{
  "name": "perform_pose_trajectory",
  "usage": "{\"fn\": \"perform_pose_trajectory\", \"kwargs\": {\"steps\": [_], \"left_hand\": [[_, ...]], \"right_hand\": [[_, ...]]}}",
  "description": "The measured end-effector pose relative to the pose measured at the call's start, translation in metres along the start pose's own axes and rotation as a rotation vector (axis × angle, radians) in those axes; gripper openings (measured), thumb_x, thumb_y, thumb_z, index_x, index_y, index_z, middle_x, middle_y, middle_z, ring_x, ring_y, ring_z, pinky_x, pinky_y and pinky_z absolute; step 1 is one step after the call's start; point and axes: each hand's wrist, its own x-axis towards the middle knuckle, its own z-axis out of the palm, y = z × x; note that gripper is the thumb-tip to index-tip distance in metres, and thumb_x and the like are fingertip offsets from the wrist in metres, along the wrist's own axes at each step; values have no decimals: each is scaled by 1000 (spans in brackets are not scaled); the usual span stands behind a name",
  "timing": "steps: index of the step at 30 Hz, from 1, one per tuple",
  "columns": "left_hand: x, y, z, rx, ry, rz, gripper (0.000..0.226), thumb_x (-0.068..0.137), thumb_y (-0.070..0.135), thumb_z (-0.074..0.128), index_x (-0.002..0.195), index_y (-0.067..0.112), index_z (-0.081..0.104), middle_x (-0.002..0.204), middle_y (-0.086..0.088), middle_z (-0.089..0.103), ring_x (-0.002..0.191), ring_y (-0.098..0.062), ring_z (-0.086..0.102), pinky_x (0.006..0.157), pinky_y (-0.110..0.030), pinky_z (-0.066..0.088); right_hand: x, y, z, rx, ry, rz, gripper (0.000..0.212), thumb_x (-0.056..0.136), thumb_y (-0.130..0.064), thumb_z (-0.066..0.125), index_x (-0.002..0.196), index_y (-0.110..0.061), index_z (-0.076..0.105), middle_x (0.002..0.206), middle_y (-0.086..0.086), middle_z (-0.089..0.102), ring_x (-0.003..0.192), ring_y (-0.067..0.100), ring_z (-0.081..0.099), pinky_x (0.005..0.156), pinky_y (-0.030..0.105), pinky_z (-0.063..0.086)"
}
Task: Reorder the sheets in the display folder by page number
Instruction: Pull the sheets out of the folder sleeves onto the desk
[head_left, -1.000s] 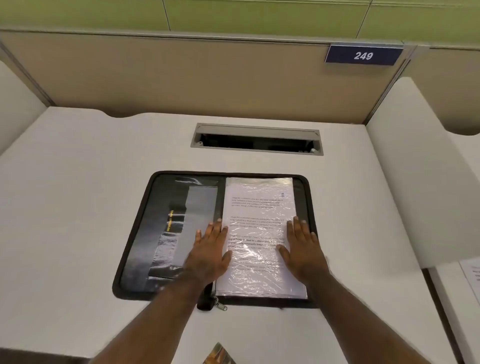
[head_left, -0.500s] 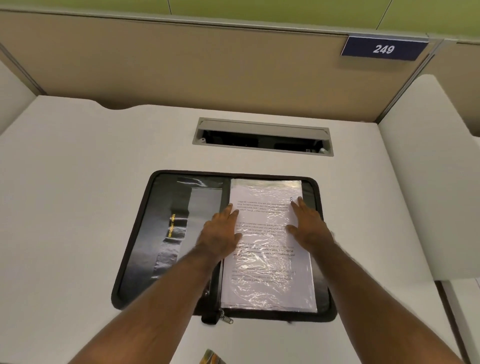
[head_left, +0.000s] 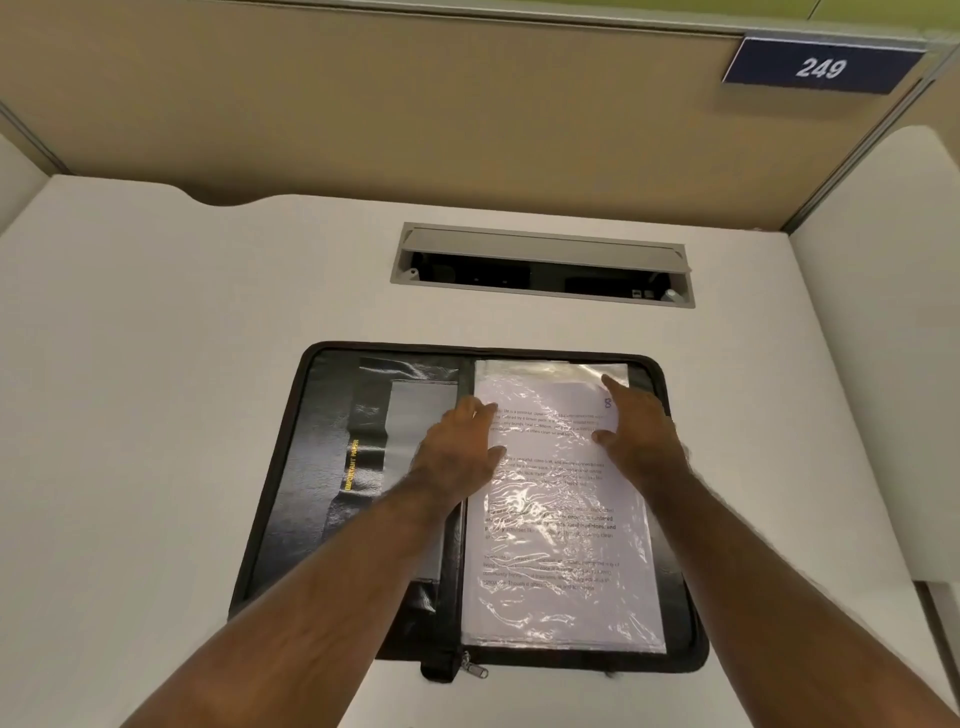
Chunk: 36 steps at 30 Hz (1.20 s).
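The fingers (head_left: 615, 392) of the right hand (head_left: 636, 436) lie straight and flat on the plastic sleeve, the forefinger reaching nearly to its far right corner, gripping nothing. The left hand (head_left: 460, 452) is likewise spread flat, its fingertips on the sleeve's left edge by the spine and its palm over the inner cover; it holds nothing either.

Nearest the person, a metal zip pull (head_left: 475, 667) hangs off the near edge of the display folder (head_left: 311, 493), which lies open and flat on the white desk (head_left: 130, 415). The black folder spreads its two halves side by side, its spine running away from the person. On the right half sits the top sheet (head_left: 561, 545) inside a crinkled clear sleeve, long axis running near to far, its text upright to the reader. The printed paragraphs are too blurred by glare to read; a small bluish mark near the top right corner may be a logo or a page number, I cannot tell which. On the left half, a strip of gold lettering (head_left: 352, 464) runs lengthwise along a pocket and reads "IMPORTANT PAPER".

Beyond the folder, an open grey cable tray (head_left: 543, 265) is set into the desk. Farther back stands a beige partition (head_left: 363, 104), carrying at upper right a dark blue plate (head_left: 821, 67) with the white number "249".
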Motion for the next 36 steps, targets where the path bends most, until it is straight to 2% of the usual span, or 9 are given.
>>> {"fn": "perform_pose_trajectory", "kwargs": {"steps": [3,7,14,17,20,23,26,31,36], "left_hand": [[12,1,-5,-28,-4,-4,63,96,41,55,151,20,30,146,-3,33,127,-25,44,102,-42,47],[28,6,-14,-38,-13,6,64,98,37,52,153,20,25,158,-1,22,142,-24,30,111,-45,39],[61,19,-27,45,-26,95,60,102,24,45,156,22,20,162,4,22,142,-25,30,117,-44,30],[71,23,-31,91,-11,90,55,101,25,47,153,23,27,152,-1,40,135,-24,40,110,-45,33],[79,24,-35,67,3,71,49,99,27,54,146,24,39,140,0,50,129,-22,46,108,-44,35],[84,22,-39,-28,44,56,28,93,26,63,121,25,58,120,4,59,114,-19,54,104,-41,36],[85,18,-41,-112,71,61,11,88,25,70,96,25,62,99,7,62,96,-16,58,101,-40,40],[82,12,-43,-133,133,92,19,86,25,74,102,19,64,90,4,72,86,-18,66,94,-36,46],[78,7,-41,-92,123,177,11,86,26,73,92,24,64,91,9,70,86,-13,64,97,-39,47]], "right_hand": [[7,-3,-2,193,59,39,75,82,-20,77,147,-19,39,140,5,49,130,23,45,109,35,36],[16,-7,-10,411,158,108,63,82,-10,76,138,-13,49,125,5,55,107,17,56,84,11,39],[18,-9,-21,569,199,171,59,81,-7,77,134,-19,53,115,-2,60,95,14,56,71,4,40],[16,-11,-23,621,195,155,63,81,-9,77,137,-23,51,127,-3,56,97,14,57,81,17,47],[15,-11,-24,622,187,147,66,82,-8,76,139,-23,48,133,-3,51,98,12,57,77,13,46],[17,-9,-24,648,174,134,68,82,-7,76,140,-23,46,136,0,52,105,17,60,76,14,49],[19,-6,-25,638,130,124,69,82,-9,77,142,-21,44,139,4,51,118,22,58,92,28,52],[29,-12,-32,540,40,78,62,89,-30,70,144,-22,42,143,6,49,125,23,53,99,31,47],[45,-28,-42,341,29,-112,38,97,-42,53,128,-22,62,132,1,60,116,15,57,101,40,48]]}}
